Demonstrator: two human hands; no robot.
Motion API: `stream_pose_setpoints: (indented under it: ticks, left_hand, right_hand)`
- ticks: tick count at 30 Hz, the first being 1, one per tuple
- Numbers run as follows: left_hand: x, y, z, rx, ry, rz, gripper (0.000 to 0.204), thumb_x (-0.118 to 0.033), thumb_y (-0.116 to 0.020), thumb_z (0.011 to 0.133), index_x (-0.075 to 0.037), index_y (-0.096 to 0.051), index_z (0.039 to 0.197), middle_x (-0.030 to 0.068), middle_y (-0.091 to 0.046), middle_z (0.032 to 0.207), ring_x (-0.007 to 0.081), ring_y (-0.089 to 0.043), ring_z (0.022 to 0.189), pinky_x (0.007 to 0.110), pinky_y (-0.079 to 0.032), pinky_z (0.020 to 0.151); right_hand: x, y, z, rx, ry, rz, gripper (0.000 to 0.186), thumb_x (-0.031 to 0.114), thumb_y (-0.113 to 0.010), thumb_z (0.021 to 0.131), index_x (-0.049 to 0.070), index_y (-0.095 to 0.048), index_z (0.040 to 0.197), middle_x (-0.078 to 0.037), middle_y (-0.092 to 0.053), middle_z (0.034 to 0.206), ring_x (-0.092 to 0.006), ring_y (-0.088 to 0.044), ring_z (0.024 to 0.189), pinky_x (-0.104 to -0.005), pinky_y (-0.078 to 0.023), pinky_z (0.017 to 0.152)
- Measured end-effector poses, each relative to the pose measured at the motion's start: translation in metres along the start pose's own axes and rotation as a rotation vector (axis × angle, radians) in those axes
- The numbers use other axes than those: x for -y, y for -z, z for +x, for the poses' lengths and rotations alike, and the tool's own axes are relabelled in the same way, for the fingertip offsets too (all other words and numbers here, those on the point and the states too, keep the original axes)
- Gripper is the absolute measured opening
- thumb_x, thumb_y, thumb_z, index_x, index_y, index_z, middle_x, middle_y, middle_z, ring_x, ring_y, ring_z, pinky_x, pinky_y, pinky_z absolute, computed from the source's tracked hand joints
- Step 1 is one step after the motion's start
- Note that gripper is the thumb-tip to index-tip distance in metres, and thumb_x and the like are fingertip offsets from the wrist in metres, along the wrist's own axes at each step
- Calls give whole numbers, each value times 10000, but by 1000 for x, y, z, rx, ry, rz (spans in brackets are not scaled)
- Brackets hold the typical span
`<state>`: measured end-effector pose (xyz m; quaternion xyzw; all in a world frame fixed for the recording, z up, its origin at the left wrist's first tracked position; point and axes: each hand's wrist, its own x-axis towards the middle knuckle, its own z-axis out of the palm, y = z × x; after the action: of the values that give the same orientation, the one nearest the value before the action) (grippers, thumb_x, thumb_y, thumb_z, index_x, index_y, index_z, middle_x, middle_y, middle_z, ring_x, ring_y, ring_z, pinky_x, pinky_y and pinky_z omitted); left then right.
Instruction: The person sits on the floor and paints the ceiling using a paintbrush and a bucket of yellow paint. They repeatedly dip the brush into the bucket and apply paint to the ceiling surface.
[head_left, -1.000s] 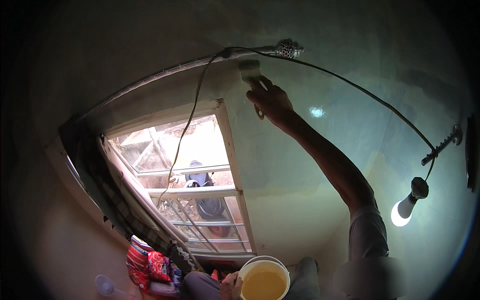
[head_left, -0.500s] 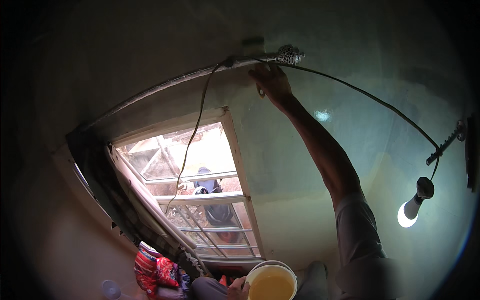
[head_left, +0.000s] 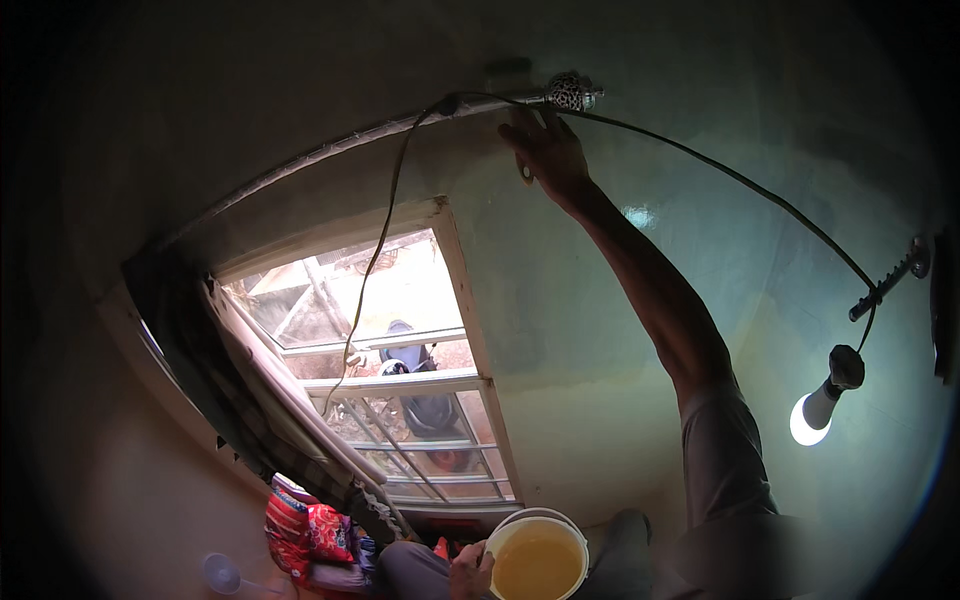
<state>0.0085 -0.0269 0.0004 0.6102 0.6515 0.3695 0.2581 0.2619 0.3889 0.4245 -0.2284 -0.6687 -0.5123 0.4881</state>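
**Fig. — Painting high on wall beside window, bucket held low**

Right hand (head_left: 545,150) raised overhead, arm at full stretch, pressed to pale green plastered wall (head_left: 600,330) just under curved curtain rod w/ patterned round finial (head_left: 572,92). Fingers curled round sth small; a stub of handle shows below palm, working end hidden behind hand, prob. a brush, but cannot tell for certain. Grip closed, not a flat open palm.

Left hand (head_left: 468,570) low at bottom of view, fingers closed over rim of round white plastic bucket of yellowish liquid (head_left: 537,560); bucket about two-thirds full, held near body, well apart from raised hand.

Black electric cable (head_left: 720,170) runs from rod end down and across wall to lit white bulb in black holder (head_left: 818,410) at right; cable passes just beside raised hand. A thinner cord (head_left: 375,250) hangs from rod over white-framed barred window (head_left: 400,380). Dark checked curtain (head_left: 220,370) bunched at left of frame; red patterned cloth bundle (head_left: 300,525) below sill.

Step in hand (judged): coating top strip of wall next to window head. Next move calls for steady reach along rod line w/o snagging cable, keeping bucket level so liquid stays in; reload needs raised hand brought down to bucket.
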Motion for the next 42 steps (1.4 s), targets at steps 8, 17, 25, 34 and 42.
stream_pose_setpoints:
  ticks: [8, 17, 25, 34, 42]
  left_hand:
    - [7, 5, -2, 17, 3, 70, 276, -226, -535, 959, -65, -699, 1111, 139, -699, 1074, 322, -612, 1058, 528, -296, 1093]
    - [29, -9, 0, 10, -48, 42, 294, -235, -551, 942, -40, -697, 1106, 139, -702, 1084, 316, -616, 1064, 507, -303, 1088]
    - [17, 1, -2, -33, -32, 70, 251, -187, -576, 917, -65, -713, 1088, 159, -697, 1047, 395, -573, 1055, 512, -372, 1028]
    - [4, 4, -3, 22, 18, -32, 270, -212, -565, 944, -57, -694, 1123, 161, -693, 1052, 340, -599, 1062, 510, -264, 1129]
    - [-5, 14, -5, 34, 41, -46, 276, -219, -555, 954, -57, -690, 1133, 168, -689, 1074, 370, -572, 1107, 515, -260, 1136]
  right_hand:
    - [20, 40, -28, 167, -66, 34, 217, 58, -695, 728, 111, -608, 920, -34, -506, 1421, -277, -514, 1293, -349, -604, 780]
    - [0, 28, -11, 12, -52, -42, 328, 63, -685, 761, 183, -625, 1060, -41, -534, 1370, -308, -532, 1253, -380, -605, 834]
    - [8, 43, -27, 241, -258, 172, 343, 47, -629, 787, 178, -614, 1104, -31, -506, 1417, -269, -485, 1311, -368, -601, 797]
    - [20, 84, -70, 214, -81, 0, 285, 40, -688, 785, 171, -630, 1032, -13, -542, 1373, -267, -515, 1290, -334, -630, 772]
    - [8, 71, -31, 203, -147, 55, 309, 42, -659, 775, 161, -563, 1044, -61, -523, 1373, -286, -520, 1280, -369, -626, 722]
